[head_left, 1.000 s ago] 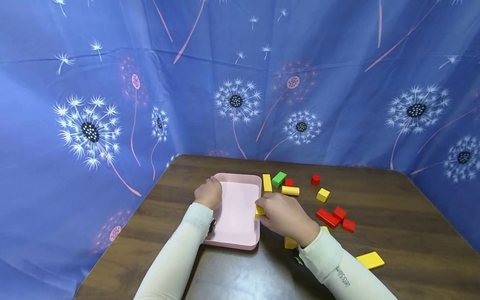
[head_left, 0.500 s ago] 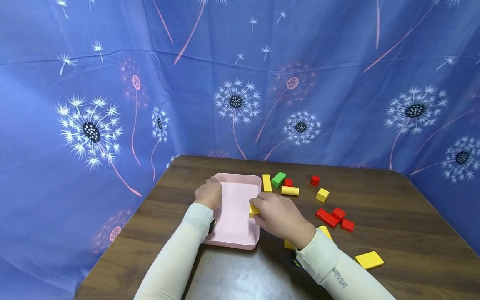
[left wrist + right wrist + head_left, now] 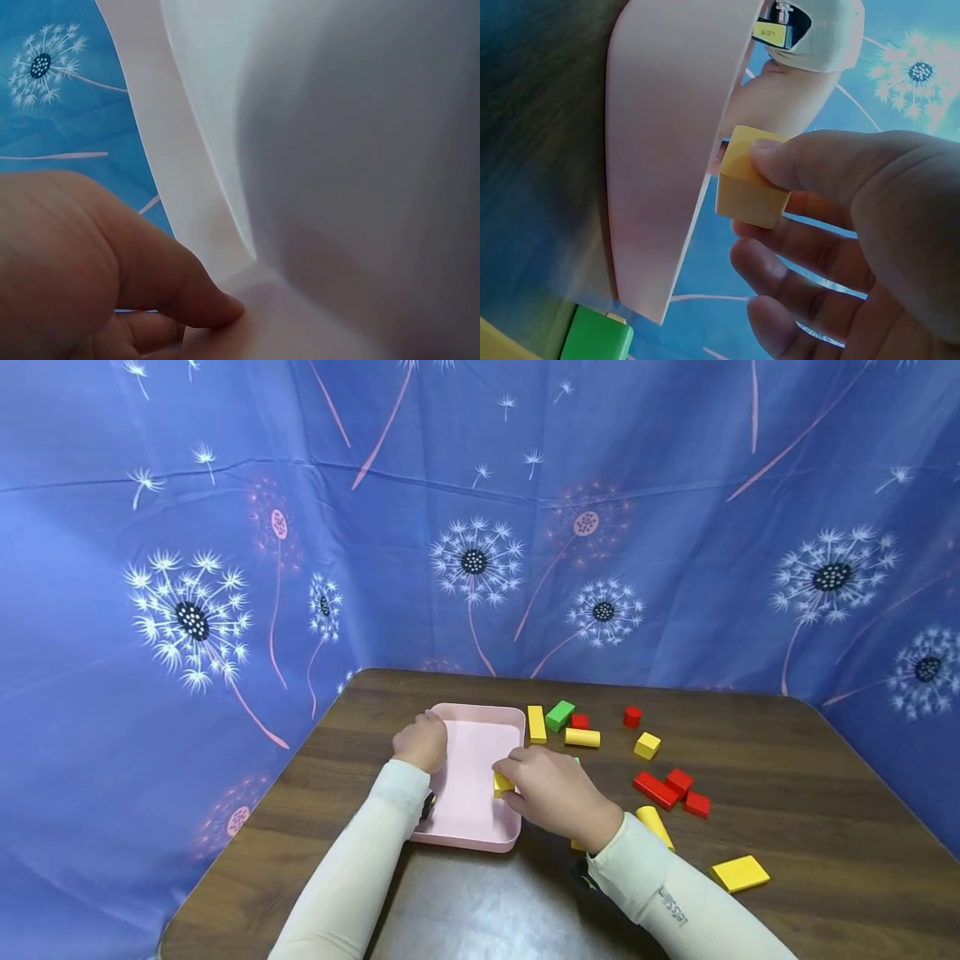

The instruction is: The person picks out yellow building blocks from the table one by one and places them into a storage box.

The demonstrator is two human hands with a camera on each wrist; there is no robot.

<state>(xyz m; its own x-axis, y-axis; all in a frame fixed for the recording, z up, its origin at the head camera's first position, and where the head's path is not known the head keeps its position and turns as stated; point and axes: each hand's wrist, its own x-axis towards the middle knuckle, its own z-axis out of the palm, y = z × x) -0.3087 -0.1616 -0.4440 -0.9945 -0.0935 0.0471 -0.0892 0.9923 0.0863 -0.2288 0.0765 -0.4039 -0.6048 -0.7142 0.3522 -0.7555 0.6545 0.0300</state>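
Observation:
A shallow pink tray (image 3: 471,842) lies on the table. My left hand (image 3: 421,742) grips its left wall; in the left wrist view the thumb (image 3: 217,306) presses the inner side while the other fingers go behind the wall. Over the tray's right side, my right hand (image 3: 558,789) pinches a yellow cube-like block (image 3: 751,177) between thumb and fingers. The block is held clear of the rim in the right wrist view, with the lower fingers spread loosely. Part of the block is covered by the thumb.
Right of the tray lie a yellow bar (image 3: 536,724), a green block (image 3: 560,716), a yellow cylinder (image 3: 582,737) and a red cylinder (image 3: 632,717). Several red blocks (image 3: 656,790), another yellow cylinder (image 3: 655,827) and a flat yellow block (image 3: 740,873) are farther right. A patterned blue cloth (image 3: 390,510) hangs behind.
My right hand has moved left with the yellow block, from the tray's right rim to over its inside. The left hand keeps its grip on the tray wall.

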